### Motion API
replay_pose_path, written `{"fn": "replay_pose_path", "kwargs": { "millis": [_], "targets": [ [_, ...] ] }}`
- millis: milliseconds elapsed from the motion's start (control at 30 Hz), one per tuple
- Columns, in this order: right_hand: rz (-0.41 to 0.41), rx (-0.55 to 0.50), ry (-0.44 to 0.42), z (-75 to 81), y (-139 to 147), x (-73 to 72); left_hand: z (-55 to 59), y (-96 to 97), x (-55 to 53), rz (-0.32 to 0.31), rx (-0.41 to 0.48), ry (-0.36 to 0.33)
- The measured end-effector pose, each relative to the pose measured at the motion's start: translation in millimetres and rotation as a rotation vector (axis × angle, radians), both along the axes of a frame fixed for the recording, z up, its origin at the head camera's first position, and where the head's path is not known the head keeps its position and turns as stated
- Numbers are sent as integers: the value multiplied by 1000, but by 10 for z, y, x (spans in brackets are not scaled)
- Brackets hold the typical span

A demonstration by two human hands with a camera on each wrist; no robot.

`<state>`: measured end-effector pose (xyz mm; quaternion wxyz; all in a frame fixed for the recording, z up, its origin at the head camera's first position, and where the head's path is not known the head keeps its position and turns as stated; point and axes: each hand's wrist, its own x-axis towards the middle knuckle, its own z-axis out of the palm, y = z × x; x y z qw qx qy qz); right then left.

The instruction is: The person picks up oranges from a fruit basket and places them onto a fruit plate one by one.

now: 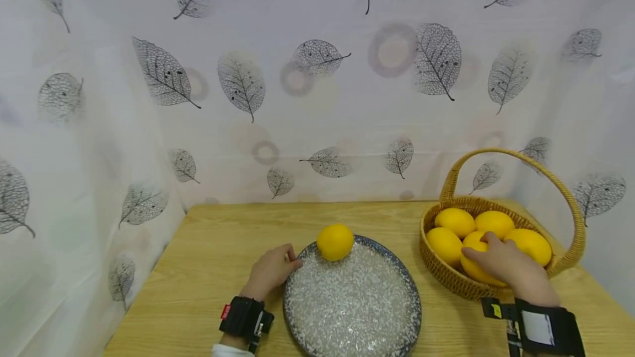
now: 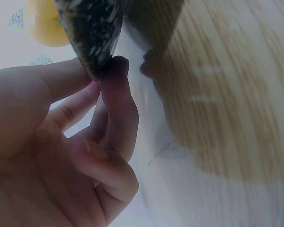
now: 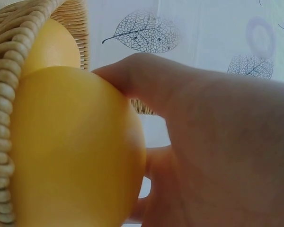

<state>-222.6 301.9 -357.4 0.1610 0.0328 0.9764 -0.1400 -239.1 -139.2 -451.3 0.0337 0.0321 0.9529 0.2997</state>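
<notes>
A round speckled grey plate (image 1: pixel 357 304) with a dark rim lies on the table. One lemon (image 1: pixel 335 242) sits on its far edge. My left hand (image 1: pixel 272 271) pinches the plate's left rim between thumb and fingers, as the left wrist view shows at the plate's edge (image 2: pixel 92 35). On the right, a woven basket (image 1: pixel 441 273) with a tall arched handle holds several lemons. Reaching in over its near side, my right hand (image 1: pixel 511 266) grips the front lemon (image 3: pixel 75 142) with thumb and fingers spread round it; that lemon is still within the basket rim.
The wooden table (image 1: pixel 223 236) ends at a pale curtain (image 1: pixel 317 125) printed with leaves, which also hangs along both sides. The basket's handle (image 1: pixel 516 153) arches up behind and to the right of my right hand. Other lemons (image 1: pixel 455 222) press close around the gripped one.
</notes>
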Motion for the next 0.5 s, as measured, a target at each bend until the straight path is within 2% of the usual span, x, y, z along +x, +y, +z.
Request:
{"fn": "replay_pose_path", "kwargs": {
  "millis": [233,500],
  "targets": [
    [33,-7,17,14,25,0,28,1,-11,-7,5,12],
    [54,-7,17,-15,48,-19,10,-6,-4,-7,-3,21]
  ]
}}
